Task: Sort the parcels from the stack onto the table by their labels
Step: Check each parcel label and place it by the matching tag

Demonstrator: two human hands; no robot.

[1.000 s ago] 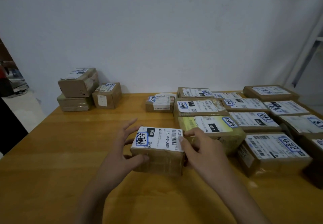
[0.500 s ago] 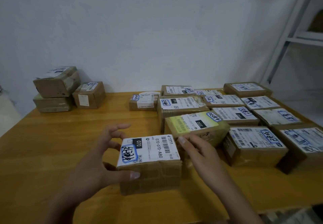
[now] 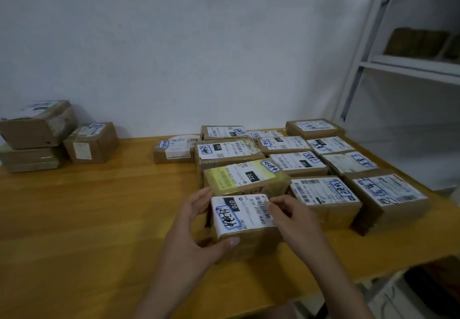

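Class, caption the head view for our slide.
Left hand and right hand hold a 070-labelled parcel before sorted parcels on a wooden table.

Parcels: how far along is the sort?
Done: about a dozen sorted parcels lie label-up in rows on the right of the table. In hand: left hand and right hand hold the 070 parcel at the rows' near end. Left: three unsorted boxes at far left, two stacked.
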